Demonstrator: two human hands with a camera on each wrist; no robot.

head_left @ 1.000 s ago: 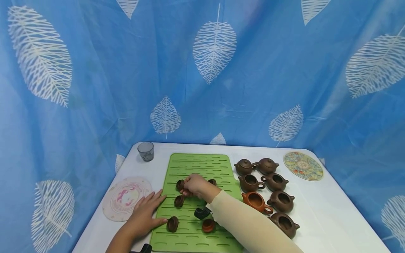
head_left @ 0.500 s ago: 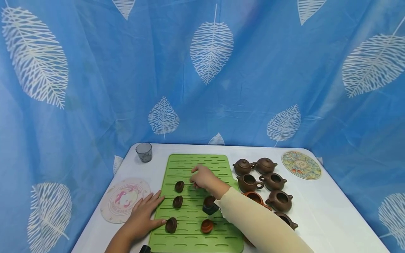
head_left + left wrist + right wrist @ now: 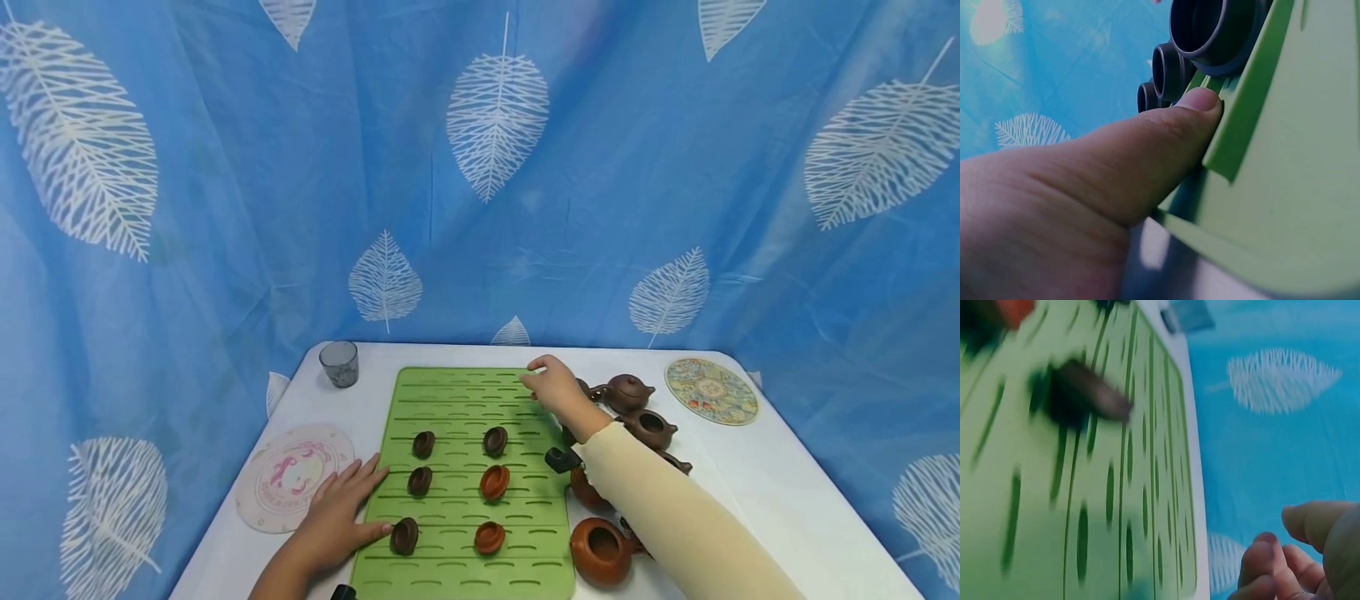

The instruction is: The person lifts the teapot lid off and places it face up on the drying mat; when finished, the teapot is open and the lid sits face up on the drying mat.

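Observation:
My left hand [image 3: 333,521] lies with fingers spread over the left edge of the green slotted mat [image 3: 457,575]. Its thumb reaches the mat's rim, beside the nearest dark brown teapot lid [image 3: 404,536]. My right hand [image 3: 558,387] is over the mat's far right corner, fingers loosely bent and nothing between them. It overlaps a lidded brown teapot [image 3: 582,387] in the head view; a second lidded teapot [image 3: 628,392] stands just to its right. Lids stand in two columns on the mat, among them a dark one [image 3: 496,441] and two orange-brown ones, such as the middle lid [image 3: 494,482].
Right of the mat are several lidless teapots, including an orange-brown teapot [image 3: 602,552] and a dark teapot [image 3: 651,428]; the right sleeve [image 3: 667,508] hides some. A grey glass [image 3: 340,364], a pink-patterned round mat [image 3: 295,477] and a colourful round mat [image 3: 712,391] lie around.
My right hand has left the dark lid in the back of the left column and moved right and away to the lidded teapots. My left hand has stayed on the mat's edge.

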